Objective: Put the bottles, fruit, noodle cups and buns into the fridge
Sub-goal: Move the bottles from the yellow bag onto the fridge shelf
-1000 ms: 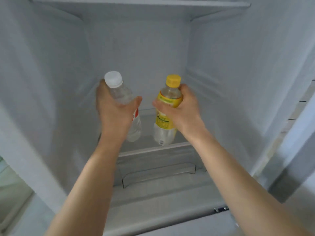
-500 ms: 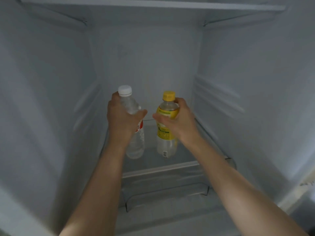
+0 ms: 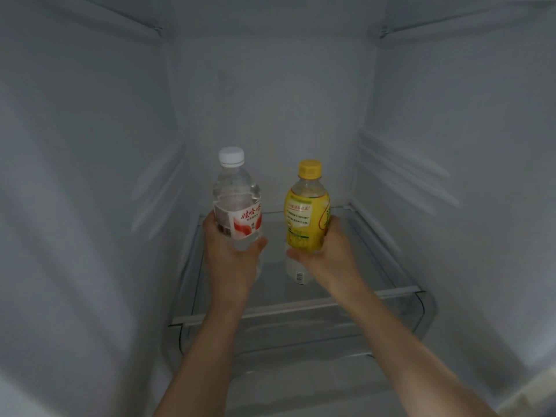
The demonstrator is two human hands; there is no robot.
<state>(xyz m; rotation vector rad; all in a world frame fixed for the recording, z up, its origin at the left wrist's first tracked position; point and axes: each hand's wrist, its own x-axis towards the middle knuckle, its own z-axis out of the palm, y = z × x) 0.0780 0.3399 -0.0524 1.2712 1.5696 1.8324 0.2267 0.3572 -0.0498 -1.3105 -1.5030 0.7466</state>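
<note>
Evidently full and smooth, the water bottle point(image 3: 236, 203) and tea bottle point(image 3: 307, 213) sit gripped low in left hand point(image 3: 230, 254) and right hand point(image 3: 326, 251).

Grey-white fridge, one clear bottle, one yellow bottle.
The water bottle point(image 3: 237, 200) shows see-through plastic under a white cap, with a white label carrying a red swirl, red characters and a dark barcode patch. The tea bottle point(image 3: 307, 212) wears a yellow cap and a bright yellow label with a pale panel of small print and green leaf shapes low down; its base is clear. The fridge point(image 3: 90, 176) walls read pale bluish grey, and the shelf point(image 3: 301, 305) is transparent with a whitish front strip.
</note>
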